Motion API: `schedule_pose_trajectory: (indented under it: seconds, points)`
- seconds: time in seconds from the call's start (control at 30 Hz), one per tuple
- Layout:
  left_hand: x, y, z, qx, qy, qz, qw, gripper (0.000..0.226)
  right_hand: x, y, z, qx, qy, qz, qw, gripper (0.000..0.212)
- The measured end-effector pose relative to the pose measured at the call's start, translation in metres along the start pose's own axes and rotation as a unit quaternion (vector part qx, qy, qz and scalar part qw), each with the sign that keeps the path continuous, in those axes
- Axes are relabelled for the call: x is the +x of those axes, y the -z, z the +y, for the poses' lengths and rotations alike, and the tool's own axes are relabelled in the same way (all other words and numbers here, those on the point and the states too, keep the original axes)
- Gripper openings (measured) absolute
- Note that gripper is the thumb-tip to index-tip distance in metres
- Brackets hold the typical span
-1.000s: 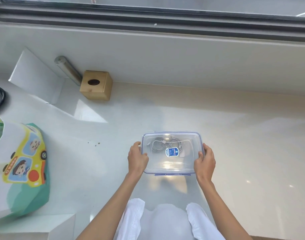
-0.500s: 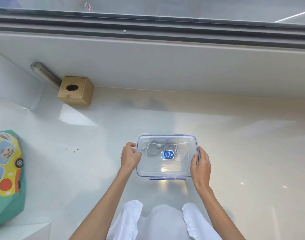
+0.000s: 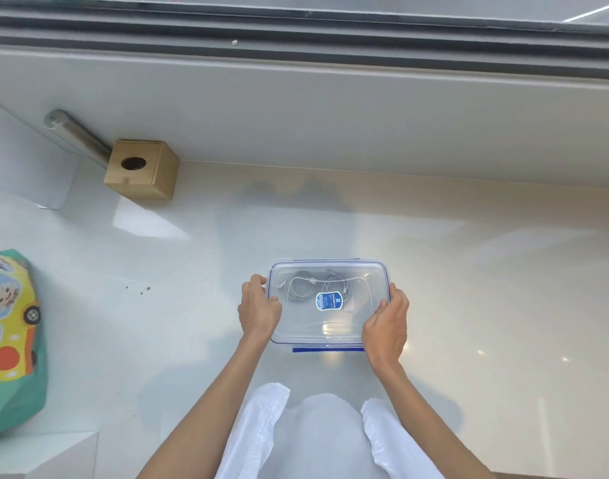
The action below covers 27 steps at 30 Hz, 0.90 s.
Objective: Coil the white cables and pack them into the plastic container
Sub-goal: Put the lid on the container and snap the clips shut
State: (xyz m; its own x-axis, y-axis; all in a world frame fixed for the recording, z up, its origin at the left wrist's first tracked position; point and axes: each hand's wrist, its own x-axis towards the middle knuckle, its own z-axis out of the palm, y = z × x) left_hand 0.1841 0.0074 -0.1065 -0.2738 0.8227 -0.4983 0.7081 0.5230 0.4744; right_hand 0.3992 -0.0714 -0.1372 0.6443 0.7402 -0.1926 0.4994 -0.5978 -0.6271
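Observation:
A clear plastic container (image 3: 330, 331) with a blue-trimmed lid and a blue label lies on the pale floor in front of my knees. Coiled white cables (image 3: 301, 288) show through the lid, in the far half of the box. My left hand (image 3: 258, 311) grips the container's left edge, fingers curled over the rim. My right hand (image 3: 387, 326) grips the right edge near the front corner. A blue latch flap sticks out at the near side.
A small cardboard box (image 3: 140, 171) with a round hole stands against the wall at the back left, beside a metal tube (image 3: 76, 134). A colourful cartoon-bus bag (image 3: 9, 337) lies at the far left. My white trouser knees (image 3: 316, 433) are just below the container.
The view has shifted, so the bag and cardboard box sit differently in frame. Both hands stay on the container's sides; the right hand has slid slightly toward the front corner.

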Motion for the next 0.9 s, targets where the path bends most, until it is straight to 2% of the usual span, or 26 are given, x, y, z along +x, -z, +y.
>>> schedule_pose_trajectory:
  seconds: [0.13,0.23,0.3,0.37,0.43,0.47,0.5,0.57,0.63,0.67,0.7,0.73,0.83,0.9]
  points:
    - [0.013,0.006,0.004,-0.025,0.028,-0.052,0.998,0.05,0.016,-0.003,-0.002,-0.033,0.044,-0.019,0.998,0.041]
    - [0.012,0.008,-0.002,-0.138,0.122,-0.127,0.975,0.057,0.059,0.001,-0.017,-0.112,0.105,-0.044,0.987,0.045]
    - [-0.008,-0.001,-0.005,-0.245,0.195,-0.211,0.926,0.043,0.088,0.005,-0.04,-0.19,0.115,-0.057,0.973,0.048]
    - [-0.042,-0.018,-0.01,-0.317,0.259,-0.32,0.855,0.025,0.093,0.002,-0.061,-0.212,0.085,-0.075,0.971,0.051]
    - [-0.076,-0.038,-0.021,-0.328,0.277,-0.42,0.8,0.012,0.08,-0.001,-0.066,-0.195,0.069,-0.087,0.974,0.057]
    - [-0.089,-0.045,-0.028,-0.31,0.271,-0.454,0.79,0.008,0.069,0.001,-0.063,-0.172,0.072,-0.08,0.979,0.061]
    - [-0.095,-0.048,-0.038,-0.284,0.265,-0.471,0.792,0.006,0.056,0.004,-0.056,-0.132,0.07,-0.065,0.987,0.065]
    - [-0.09,-0.043,-0.057,-0.244,0.242,-0.442,0.828,0.018,0.028,0.012,-0.03,-0.01,0.022,-0.044,0.999,0.069]
    - [-0.069,-0.033,-0.064,-0.279,0.208,-0.35,0.869,0.026,0.005,0.018,0.003,0.144,-0.068,-0.065,0.985,0.07]
    - [-0.058,-0.027,-0.059,-0.314,0.191,-0.291,0.883,0.021,-0.003,0.019,0.017,0.199,-0.1,-0.082,0.971,0.069]
    - [-0.046,-0.023,-0.05,-0.341,0.172,-0.249,0.89,0.02,-0.008,0.02,0.025,0.232,-0.112,-0.1,0.961,0.066]
    - [-0.034,-0.022,-0.039,-0.341,0.146,-0.24,0.897,0.031,-0.011,0.02,0.029,0.244,-0.108,-0.116,0.957,0.063]
    - [-0.012,-0.031,0.003,-0.238,0.051,-0.329,0.912,0.068,-0.019,0.014,0.031,0.215,-0.068,-0.119,0.967,0.055]
    - [-0.002,-0.042,0.017,-0.228,0.012,-0.362,0.904,0.069,-0.02,0.009,0.034,0.208,-0.052,-0.113,0.97,0.053]
